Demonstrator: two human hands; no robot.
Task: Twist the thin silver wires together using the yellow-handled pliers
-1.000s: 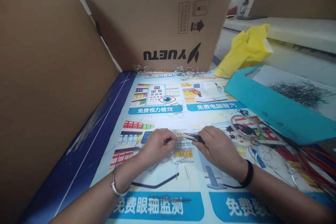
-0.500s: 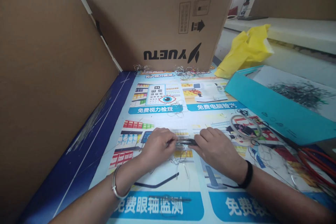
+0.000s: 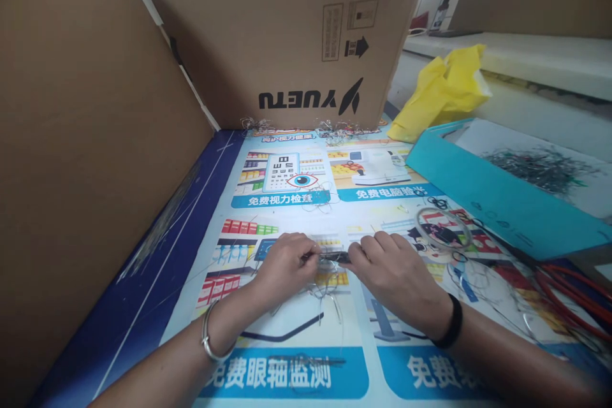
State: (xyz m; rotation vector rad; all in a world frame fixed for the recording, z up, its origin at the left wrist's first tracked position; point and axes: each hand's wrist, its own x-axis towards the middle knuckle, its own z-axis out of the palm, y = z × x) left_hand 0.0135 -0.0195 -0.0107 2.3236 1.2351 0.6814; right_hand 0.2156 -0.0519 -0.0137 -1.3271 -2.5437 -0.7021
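Note:
My left hand (image 3: pixel 289 261) is closed in a pinch on one end of a short dark bundle of thin wires (image 3: pixel 333 257). My right hand (image 3: pixel 382 268) wraps its fingers round the other end, so the bundle stretches level between the two hands. The ends inside the fingers are hidden. Loose thin wires (image 3: pixel 329 296) hang or lie just below the hands. Nearer to me, a straight dark bundle of wires (image 3: pixel 306 361) lies flat on the printed sheet (image 3: pixel 215 344).
Cardboard panels (image 3: pixel 287 25) stand at the left and back, with tangled wire (image 3: pixel 335 132) along their foot. On the right are a teal box (image 3: pixel 488 194) holding many wire pieces, a yellow bag (image 3: pixel 440 92), a clear ring (image 3: pixel 442 229) and red-orange handles (image 3: pixel 568 296).
Both hands keep their grip. My right hand has shifted slightly left, closer to my left hand, and the gap in the dark bundle has narrowed. The whole view has shifted a little.

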